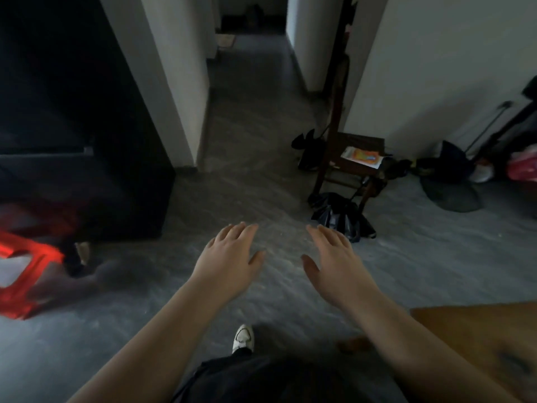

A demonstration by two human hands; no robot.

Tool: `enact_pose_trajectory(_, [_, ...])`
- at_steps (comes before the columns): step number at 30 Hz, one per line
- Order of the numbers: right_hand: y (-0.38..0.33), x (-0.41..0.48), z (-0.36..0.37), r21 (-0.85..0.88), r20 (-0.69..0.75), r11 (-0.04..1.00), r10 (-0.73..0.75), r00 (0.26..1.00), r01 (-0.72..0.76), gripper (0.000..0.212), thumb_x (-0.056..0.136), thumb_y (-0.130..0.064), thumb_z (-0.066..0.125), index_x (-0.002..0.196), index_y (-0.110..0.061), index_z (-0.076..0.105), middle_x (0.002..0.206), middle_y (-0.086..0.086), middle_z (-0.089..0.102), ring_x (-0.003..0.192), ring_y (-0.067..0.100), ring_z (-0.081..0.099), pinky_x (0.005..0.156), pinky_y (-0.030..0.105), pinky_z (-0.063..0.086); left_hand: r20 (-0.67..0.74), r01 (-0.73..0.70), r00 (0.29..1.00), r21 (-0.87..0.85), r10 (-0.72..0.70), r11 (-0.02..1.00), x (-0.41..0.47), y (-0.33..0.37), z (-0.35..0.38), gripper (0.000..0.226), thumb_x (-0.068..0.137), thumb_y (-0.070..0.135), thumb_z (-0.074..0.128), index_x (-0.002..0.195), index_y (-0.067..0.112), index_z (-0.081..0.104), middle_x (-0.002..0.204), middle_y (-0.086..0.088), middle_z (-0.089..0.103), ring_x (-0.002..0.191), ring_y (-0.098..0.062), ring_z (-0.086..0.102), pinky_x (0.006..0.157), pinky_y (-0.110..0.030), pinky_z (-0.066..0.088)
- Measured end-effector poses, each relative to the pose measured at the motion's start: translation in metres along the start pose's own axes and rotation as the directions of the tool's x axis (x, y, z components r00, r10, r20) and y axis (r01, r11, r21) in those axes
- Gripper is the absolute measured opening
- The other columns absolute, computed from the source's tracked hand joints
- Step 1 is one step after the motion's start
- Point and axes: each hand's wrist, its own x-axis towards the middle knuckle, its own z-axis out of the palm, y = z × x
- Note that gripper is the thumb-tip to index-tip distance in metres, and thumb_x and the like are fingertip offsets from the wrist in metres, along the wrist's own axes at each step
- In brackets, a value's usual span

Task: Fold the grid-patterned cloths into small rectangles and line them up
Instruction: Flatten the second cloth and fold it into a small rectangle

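Observation:
No grid-patterned cloth is in view. My left hand (231, 258) and my right hand (334, 258) are both stretched out in front of me over the grey floor, palms down, fingers apart, holding nothing. They hang side by side, a short gap between them. The view is blurred by motion.
A wooden table corner (476, 335) lies at the lower right. A red stool (26, 274) stands at the left by a dark cabinet (72, 126). A wooden chair (353, 164) with papers, black bags (341, 215) and clutter sit at the right wall. A corridor (255, 91) runs ahead. My white shoe (243, 337) is below.

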Motion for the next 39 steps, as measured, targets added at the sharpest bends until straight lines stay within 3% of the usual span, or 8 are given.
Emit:
enact_pose_trajectory(5, [0.0, 0.08, -0.02, 0.045, -0.04, 0.989, 0.142, 0.989, -0.14, 0.068, 0.104, -0.045, 0.048, 0.161, -0.023, 0.019, 0.167, -0.001, 0.023, 0.155, 0.019, 0.013, 0.124, 0.042, 0.026, 0.105, -0.13, 0.986, 0.025, 0.126, 0.991, 0.111, -0.009, -0.025, 0.066, 0.101, 0.053, 0.042, 0.158, 0.026, 0.024, 0.164, 0.001, 0.028, 0.152, -0.019, 0.021, 0.121, -0.038, 0.024])
enact_pose_trajectory(13, [0.07, 0.154, -0.052, 0.125, -0.13, 0.931, 0.358, 0.925, -0.343, 0.067, 0.103, -0.046, 0.046, 0.161, -0.025, 0.02, 0.167, 0.001, 0.024, 0.155, 0.024, 0.015, 0.124, 0.045, 0.026, 0.225, -0.343, 0.919, 0.056, 0.323, 0.938, 0.256, 0.054, -0.024, 0.065, 0.102, 0.054, 0.039, 0.159, 0.027, 0.021, 0.165, 0.002, 0.025, 0.152, -0.018, 0.019, 0.122, -0.038, 0.023])
enact_pose_trajectory(23, [0.231, 0.239, -0.107, 0.244, -0.187, 0.859, 0.498, 0.847, -0.451, 0.067, 0.102, -0.048, 0.048, 0.16, -0.026, 0.023, 0.165, 0.0, 0.029, 0.153, 0.022, 0.019, 0.123, 0.043, 0.028, 0.339, -0.481, 0.843, 0.124, 0.418, 0.868, 0.431, 0.197, 0.011, 0.066, 0.102, 0.056, 0.038, 0.159, 0.028, 0.019, 0.166, 0.002, 0.021, 0.153, -0.018, 0.017, 0.123, -0.04, 0.024])
enact_pose_trajectory(27, [0.292, 0.261, -0.147, 0.252, -0.235, 0.833, 0.546, 0.804, -0.492, 0.066, 0.1, -0.047, 0.049, 0.158, -0.024, 0.027, 0.163, 0.002, 0.032, 0.152, 0.025, 0.022, 0.121, 0.046, 0.031, 0.324, -0.558, 0.804, 0.119, 0.499, 0.821, 0.485, 0.267, 0.024, 0.065, 0.102, 0.054, 0.04, 0.159, 0.028, 0.022, 0.165, 0.001, 0.025, 0.152, -0.018, 0.02, 0.122, -0.039, 0.025])
enact_pose_trajectory(33, [0.362, 0.25, -0.187, 0.317, -0.289, 0.722, 0.691, 0.662, -0.615, 0.067, 0.102, -0.047, 0.049, 0.16, -0.024, 0.026, 0.165, 0.0, 0.03, 0.153, 0.022, 0.02, 0.123, 0.04, 0.026, 0.427, -0.7, 0.664, 0.065, 0.614, 0.712, 0.531, 0.369, 0.062, 0.066, 0.102, 0.054, 0.041, 0.159, 0.028, 0.021, 0.166, 0.0, 0.024, 0.152, -0.019, 0.019, 0.124, -0.038, 0.021])
enact_pose_trajectory(39, [0.439, 0.224, -0.204, 0.404, -0.271, 0.521, 0.853, 0.445, -0.752, 0.068, 0.101, -0.048, 0.048, 0.16, -0.023, 0.025, 0.164, 0.002, 0.031, 0.152, 0.023, 0.022, 0.124, 0.041, 0.025, 0.49, -0.847, 0.453, -0.026, 0.745, 0.531, 0.567, 0.479, 0.118, 0.067, 0.101, 0.053, 0.042, 0.159, 0.024, 0.023, 0.165, -0.002, 0.026, 0.152, -0.019, 0.02, 0.124, -0.037, 0.019])
